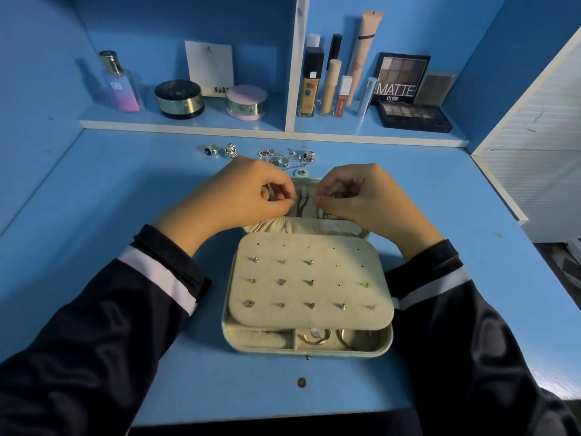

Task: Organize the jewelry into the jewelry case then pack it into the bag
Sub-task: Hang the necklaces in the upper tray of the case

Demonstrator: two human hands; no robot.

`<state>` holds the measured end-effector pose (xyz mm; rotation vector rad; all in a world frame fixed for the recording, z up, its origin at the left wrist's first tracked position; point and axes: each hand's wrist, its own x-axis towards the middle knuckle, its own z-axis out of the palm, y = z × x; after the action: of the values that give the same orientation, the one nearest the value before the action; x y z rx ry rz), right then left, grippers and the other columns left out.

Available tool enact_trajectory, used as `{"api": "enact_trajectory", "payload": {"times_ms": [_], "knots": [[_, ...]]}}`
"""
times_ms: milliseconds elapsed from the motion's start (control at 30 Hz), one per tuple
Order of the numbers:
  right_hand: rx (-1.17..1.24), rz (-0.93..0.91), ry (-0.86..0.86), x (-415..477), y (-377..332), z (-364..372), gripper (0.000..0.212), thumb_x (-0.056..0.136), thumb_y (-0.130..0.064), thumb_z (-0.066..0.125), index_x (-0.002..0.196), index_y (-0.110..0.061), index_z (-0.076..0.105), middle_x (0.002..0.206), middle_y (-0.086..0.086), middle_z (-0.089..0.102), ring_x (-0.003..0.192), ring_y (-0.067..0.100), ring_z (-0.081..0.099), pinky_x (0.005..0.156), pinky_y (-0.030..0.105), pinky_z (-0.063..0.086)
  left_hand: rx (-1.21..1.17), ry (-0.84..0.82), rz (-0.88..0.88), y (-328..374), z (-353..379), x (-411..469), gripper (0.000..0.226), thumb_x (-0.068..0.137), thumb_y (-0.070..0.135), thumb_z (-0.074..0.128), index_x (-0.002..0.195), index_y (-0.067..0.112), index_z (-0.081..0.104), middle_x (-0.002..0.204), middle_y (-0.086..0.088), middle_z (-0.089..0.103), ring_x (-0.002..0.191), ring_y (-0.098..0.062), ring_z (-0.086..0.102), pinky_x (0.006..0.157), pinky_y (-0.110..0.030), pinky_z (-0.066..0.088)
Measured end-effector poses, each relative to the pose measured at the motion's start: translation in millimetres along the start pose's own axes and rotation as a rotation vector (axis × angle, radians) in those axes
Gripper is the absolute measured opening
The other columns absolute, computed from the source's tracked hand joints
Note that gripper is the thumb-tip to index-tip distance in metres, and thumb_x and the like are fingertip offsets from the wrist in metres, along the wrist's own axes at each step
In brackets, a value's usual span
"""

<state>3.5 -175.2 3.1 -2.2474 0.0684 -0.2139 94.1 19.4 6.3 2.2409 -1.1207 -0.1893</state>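
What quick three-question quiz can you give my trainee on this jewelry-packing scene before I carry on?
1. True or false: the jewelry case is closed.
2. Where do the loose rings lie? A) on the desk beyond the case B) inside a bag C) on the floor
3. Fill in: the left grip and right grip each ___ a fine item over the lid.
Key: 1 false; 2 A; 3 pinches.

Cream jewelry case [227, 329] open; studs [282, 282] on panel [327, 294], necklaces [302, 202] in lid [309, 183].
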Motion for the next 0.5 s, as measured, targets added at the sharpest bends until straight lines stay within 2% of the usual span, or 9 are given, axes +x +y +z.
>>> {"api": "enact_trajectory", "payload": {"times_ms": [100, 267, 433, 500], "knots": [[0.027, 0.001, -0.016, 1, 0, 0, 0.009, 0.079, -0.012, 0.077, 0.077, -0.02, 0.073, 0.068, -0.004, 0.068, 0.058, 0.007, 0.053, 0.059, 0.022, 0.042, -0.038, -0.003, -0.019, 0, 1, 0, 0.01, 0.084, 0.023, 0.072, 0.081, 0.033, 0.074, 0.077, 0.013, 0.069, 0.06, -0.009, 0.056, 0.06, -0.013, 0.044], [-0.011, -0.019, -0.073, -1, -3, -1, 0.006, 0.081, -0.016, 0.077, 0.086, -0.02, 0.077, 0.069, -0.009, 0.068, 0.055, -0.002, 0.052, 0.057, 0.008, 0.038, -0.032, -0.052, -0.012, 0, 1, 1, 0.016, 0.087, 0.027, 0.072, 0.083, 0.042, 0.07, 0.083, 0.018, 0.068, 0.075, -0.007, 0.061, 0.072, -0.024, 0.05], [0.003, 0.015, -0.029, -5, -4, -14, 0.007, 0.084, -0.016, 0.074, 0.091, -0.018, 0.077, 0.056, -0.023, 0.061, 0.048, 0.002, 0.041, 0.051, 0.008, 0.033, 0.0, -0.013, -0.027, -9, -10, -1, 0.013, 0.088, 0.026, 0.072, 0.092, 0.039, 0.073, 0.087, 0.013, 0.07, 0.077, -0.009, 0.061, 0.073, -0.03, 0.051], [-0.049, 0.015, 0.005, -7, -3, -20, 0.006, 0.084, -0.016, 0.075, 0.088, -0.02, 0.077, 0.056, -0.021, 0.059, 0.05, 0.002, 0.042, 0.051, 0.007, 0.032, 0.028, -0.005, -0.038, -12, -16, -1, 0.015, 0.086, 0.027, 0.073, 0.088, 0.041, 0.072, 0.085, 0.009, 0.071, 0.075, -0.011, 0.061, 0.076, -0.036, 0.053]]}}
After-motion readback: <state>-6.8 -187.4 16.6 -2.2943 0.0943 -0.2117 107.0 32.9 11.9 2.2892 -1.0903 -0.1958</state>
